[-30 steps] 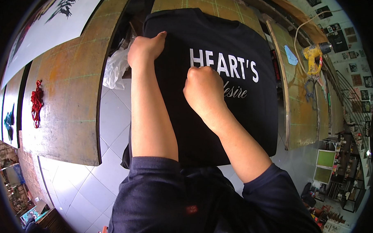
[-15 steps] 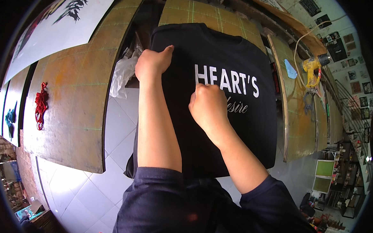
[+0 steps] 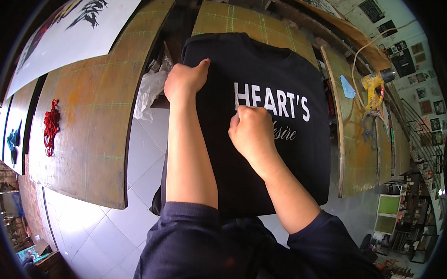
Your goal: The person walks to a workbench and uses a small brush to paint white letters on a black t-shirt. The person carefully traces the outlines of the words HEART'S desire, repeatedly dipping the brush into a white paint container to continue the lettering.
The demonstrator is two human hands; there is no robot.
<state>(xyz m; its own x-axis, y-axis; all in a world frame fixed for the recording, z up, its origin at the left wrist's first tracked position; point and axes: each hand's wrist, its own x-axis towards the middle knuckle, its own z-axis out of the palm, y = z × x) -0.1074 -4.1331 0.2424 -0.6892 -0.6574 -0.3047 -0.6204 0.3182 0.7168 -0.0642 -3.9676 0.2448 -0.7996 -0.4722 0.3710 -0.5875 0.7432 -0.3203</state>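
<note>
A black T-shirt (image 3: pixel 217 173) is stretched over a board in front of me, its neckline at the far end. White block letters (image 3: pixel 284 104) cross its chest, with a line of script lettering (image 3: pixel 285 135) below. My left hand (image 3: pixel 187 81) is closed on the shirt's left edge, thumb on top and the other fingers mostly hidden. My right hand (image 3: pixel 253 129) makes a fist over the left part of the print, covering some of both lines. Whatever it holds, if anything, is hidden.
Wooden boards flank the shirt. The left board (image 3: pixel 85 149) carries a tangled red cord (image 3: pixel 51 128) and a white printed sheet (image 3: pixel 74 36). On the right are a yellow heat gun (image 3: pixel 375 87) with a cable and a light-blue scrap (image 3: pixel 348 87). A clear plastic bag (image 3: pixel 149 93) hangs left of the shirt.
The whole view has shifted a little, so the shirt and boards sit slightly lower. Both hands keep nearly the same places on the shirt.
</note>
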